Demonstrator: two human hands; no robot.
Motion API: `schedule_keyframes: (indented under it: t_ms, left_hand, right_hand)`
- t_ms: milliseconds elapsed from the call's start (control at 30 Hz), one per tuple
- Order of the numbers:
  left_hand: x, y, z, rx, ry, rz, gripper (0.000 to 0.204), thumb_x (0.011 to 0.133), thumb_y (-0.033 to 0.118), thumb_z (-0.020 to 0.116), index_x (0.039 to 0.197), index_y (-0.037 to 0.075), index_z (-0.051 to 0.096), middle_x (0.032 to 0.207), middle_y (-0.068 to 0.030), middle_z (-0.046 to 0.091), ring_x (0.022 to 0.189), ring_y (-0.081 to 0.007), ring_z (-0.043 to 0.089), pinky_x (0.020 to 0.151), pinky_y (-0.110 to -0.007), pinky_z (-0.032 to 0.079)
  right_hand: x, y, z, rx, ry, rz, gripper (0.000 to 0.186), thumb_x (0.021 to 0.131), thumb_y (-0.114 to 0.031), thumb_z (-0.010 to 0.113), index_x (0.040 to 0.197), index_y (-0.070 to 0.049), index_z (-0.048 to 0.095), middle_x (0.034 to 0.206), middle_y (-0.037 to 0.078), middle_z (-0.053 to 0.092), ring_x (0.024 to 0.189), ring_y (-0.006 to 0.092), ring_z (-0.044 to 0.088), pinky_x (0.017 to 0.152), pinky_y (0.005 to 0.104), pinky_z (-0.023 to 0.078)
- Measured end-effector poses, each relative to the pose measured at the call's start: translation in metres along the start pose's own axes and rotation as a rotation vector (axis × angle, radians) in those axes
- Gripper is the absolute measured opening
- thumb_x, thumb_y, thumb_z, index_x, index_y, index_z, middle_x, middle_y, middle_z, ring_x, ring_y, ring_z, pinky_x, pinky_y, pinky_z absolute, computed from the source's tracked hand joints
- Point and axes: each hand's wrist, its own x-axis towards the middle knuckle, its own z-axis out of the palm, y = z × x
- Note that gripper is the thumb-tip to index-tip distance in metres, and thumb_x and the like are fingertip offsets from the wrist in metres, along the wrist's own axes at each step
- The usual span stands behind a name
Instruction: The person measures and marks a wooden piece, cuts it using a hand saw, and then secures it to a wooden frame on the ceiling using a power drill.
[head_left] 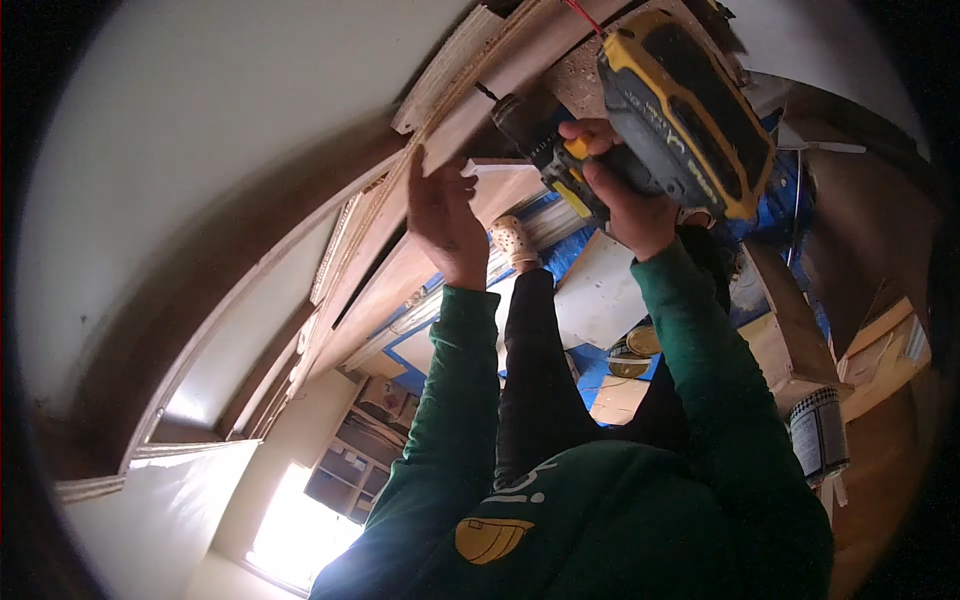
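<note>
My right hand is wrapped around the handle of a black and yellow cordless drill. A dark bit sticks out of the chuck and points toward a long wooden board; its tip looks close to the wood, though I cannot tell if it touches. Close to the camera bulks the drill's black and yellow battery base. My left hand is raised beside the board with its fingers mostly stretched upward, holding nothing. Its fingertips are at the board's edge, but contact is unclear.
White panels with curved-looking wooden edging fill the left. Below lie blue sheeting, a pale board and a can. Another can and wood pieces are at right. Shelves stand near a bright window.
</note>
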Motion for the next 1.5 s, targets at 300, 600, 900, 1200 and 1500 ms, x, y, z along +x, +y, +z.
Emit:
schedule_keyframes:
  t_ms: [300, 600, 900, 1200, 1500]
  left_hand:
    - [-0.047, -0.090, 0.007, 0.203, -0.396, -0.251, 0.036, 0.094, 0.023, 0.066, 0.122, -0.001, 0.066, 0.096, -0.0110, 0.074, 0.088, -0.0176, 0.068, 0.080, -0.032, 0.053]
    - [0.010, -0.157, 0.222, 0.484, -0.675, 0.062, 0.028, 0.087, 0.026, 0.073, 0.104, 0.004, 0.067, 0.099, -0.0145, 0.072, 0.088, -0.0260, 0.069, 0.079, -0.039, 0.053]
    - [0.050, -0.260, 0.361, 0.982, -0.602, 0.443, 0.035, 0.082, 0.018, 0.068, 0.115, 0.008, 0.064, 0.112, -0.0167, 0.065, 0.107, -0.0377, 0.061, 0.086, -0.048, 0.051]
    - [-0.057, -0.176, 0.225, 0.013, -0.500, -0.395, 0.019, 0.096, 0.017, 0.057, 0.088, 0.001, 0.066, 0.081, -0.0130, 0.068, 0.071, -0.0225, 0.067, 0.067, -0.036, 0.053]
    - [-0.085, -0.002, 0.068, -0.976, 0.010, -0.717, 0.012, 0.100, 0.016, 0.059, 0.101, 0.004, 0.058, 0.094, -0.0130, 0.070, 0.082, -0.0226, 0.066, 0.076, -0.034, 0.052]
  right_hand:
    - [-0.105, 0.009, -0.050, 0.172, 0.385, 0.236, 0.020, 0.082, 0.000, 0.065, 0.101, -0.003, 0.063, 0.113, 0.015, 0.070, 0.109, 0.0253, 0.064, 0.102, 0.0395, 0.046]
    - [-0.224, 0.136, -0.181, 0.267, 0.992, 0.783, 0.015, 0.076, -0.006, 0.070, 0.090, -0.002, 0.068, 0.105, 0.007, 0.067, 0.082, 0.0232, 0.066, 0.082, 0.0368, 0.055]
    - [-0.200, 0.092, -0.201, 0.446, 0.893, 0.842, 0.023, 0.079, -0.005, 0.060, 0.102, -0.006, 0.059, 0.104, 0.014, 0.068, 0.096, 0.0252, 0.066, 0.086, 0.0378, 0.056]
    - [-0.176, 0.059, -0.172, 0.255, 0.513, 0.445, 0.035, 0.068, -0.006, 0.071, 0.101, -0.007, 0.059, 0.118, 0.018, 0.068, 0.111, 0.0299, 0.063, 0.101, 0.0434, 0.048]
    - [-0.145, -0.030, -0.048, 0.146, 0.147, 0.328, 0.034, 0.075, -0.007, 0.070, 0.106, -0.008, 0.053, 0.121, 0.023, 0.062, 0.115, 0.0326, 0.060, 0.101, 0.0456, 0.048]
